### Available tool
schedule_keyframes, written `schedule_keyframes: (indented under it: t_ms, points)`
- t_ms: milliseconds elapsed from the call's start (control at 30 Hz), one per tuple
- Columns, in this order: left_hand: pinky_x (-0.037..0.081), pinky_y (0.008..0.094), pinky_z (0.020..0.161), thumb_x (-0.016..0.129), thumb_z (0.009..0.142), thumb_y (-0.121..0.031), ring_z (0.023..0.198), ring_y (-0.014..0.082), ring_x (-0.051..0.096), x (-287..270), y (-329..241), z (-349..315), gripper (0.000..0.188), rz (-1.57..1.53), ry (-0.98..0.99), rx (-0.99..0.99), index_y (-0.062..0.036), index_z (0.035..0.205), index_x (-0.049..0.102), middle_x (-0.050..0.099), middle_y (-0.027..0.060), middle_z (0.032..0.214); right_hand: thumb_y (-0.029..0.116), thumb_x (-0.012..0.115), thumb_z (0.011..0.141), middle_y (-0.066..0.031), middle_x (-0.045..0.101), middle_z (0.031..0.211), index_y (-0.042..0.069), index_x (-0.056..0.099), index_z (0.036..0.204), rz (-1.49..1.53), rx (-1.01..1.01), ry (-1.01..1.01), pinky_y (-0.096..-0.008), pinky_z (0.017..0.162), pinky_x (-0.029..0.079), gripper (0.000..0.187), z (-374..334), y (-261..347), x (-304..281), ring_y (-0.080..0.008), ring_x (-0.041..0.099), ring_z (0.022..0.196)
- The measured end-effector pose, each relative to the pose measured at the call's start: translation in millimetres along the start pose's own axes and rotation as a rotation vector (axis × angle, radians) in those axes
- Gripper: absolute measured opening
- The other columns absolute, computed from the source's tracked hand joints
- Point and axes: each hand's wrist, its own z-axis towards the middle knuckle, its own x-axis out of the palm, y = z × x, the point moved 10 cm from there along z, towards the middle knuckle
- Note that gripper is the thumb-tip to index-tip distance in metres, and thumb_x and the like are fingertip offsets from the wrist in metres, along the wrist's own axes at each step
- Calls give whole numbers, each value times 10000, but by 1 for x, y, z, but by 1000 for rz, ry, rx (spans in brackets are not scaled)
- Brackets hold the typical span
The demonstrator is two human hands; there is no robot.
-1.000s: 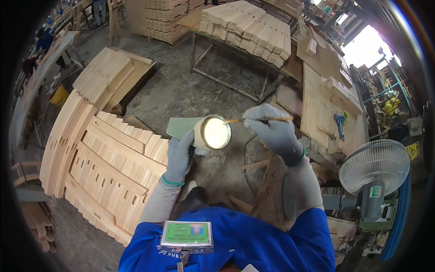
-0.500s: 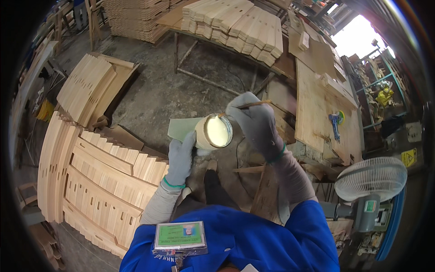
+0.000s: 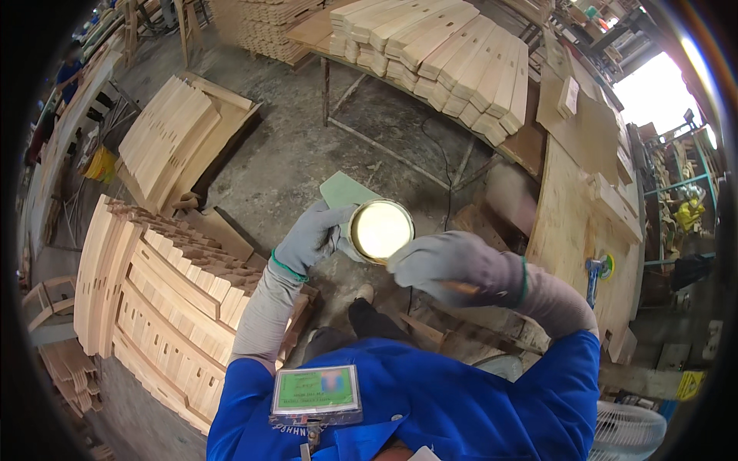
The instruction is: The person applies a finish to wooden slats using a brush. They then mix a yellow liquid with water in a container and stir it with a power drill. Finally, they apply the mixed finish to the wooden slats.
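My gloved left hand (image 3: 311,240) grips a round can (image 3: 351,234) of cream-coloured liquid, its open top facing up. A pale green flat piece (image 3: 346,189) juts out beyond the can; whether my left fingers also hold it I cannot tell. At the can's right rim is my gloved right hand (image 3: 457,267), closed and a little blurred. Between its fingers shows part of a thin brown stick-like handle (image 3: 463,289); the other end is hidden by the glove and the rim.
Slotted wooden slats are stacked at the left (image 3: 165,307) and on a table (image 3: 438,65) ahead. A plywood-topped bench (image 3: 569,223) runs along the right, with a blue-handled tool (image 3: 593,278) on it. A fan (image 3: 626,430) stands at lower right. A cable (image 3: 448,169) crosses the floor.
My right hand has come down and turned beside the can, and the stick's tip, seen earlier at the rim, is now hidden. The whole view has shifted, with the fan nearer the lower edge.
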Motion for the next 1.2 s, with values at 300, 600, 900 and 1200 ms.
schedule_keyframes:
  t_ms: [300,600,900,1200]
  points:
    - [548,255,641,531,932,-170,774,143,664,17,-4,98,272,138,-8,-96,54,1059,619,663,103,955,93,614,807,-94,649,867,58,633,953,-316,-146,-218,-362,678,511,151,25,-51,-107,-270,639,778]
    - [528,275,665,505,938,-167,806,143,648,10,-94,188,326,43,-210,243,54,1172,556,655,89,994,70,656,812,-109,669,863,38,617,873,-501,325,-500,-331,696,519,79,64,-153,-220,-262,660,778]
    - [556,264,627,515,954,-168,754,166,659,-84,-174,315,284,137,-440,511,67,1109,556,639,112,963,134,691,807,-65,642,689,49,585,832,-168,647,-923,-292,588,479,139,123,-290,-288,-143,623,623]
    - [537,254,666,524,966,-176,785,119,619,-124,-198,404,282,-50,-588,529,85,1005,622,648,92,941,90,681,850,-65,636,666,16,560,805,345,669,-1328,-216,533,495,148,165,-358,-310,-94,601,563]
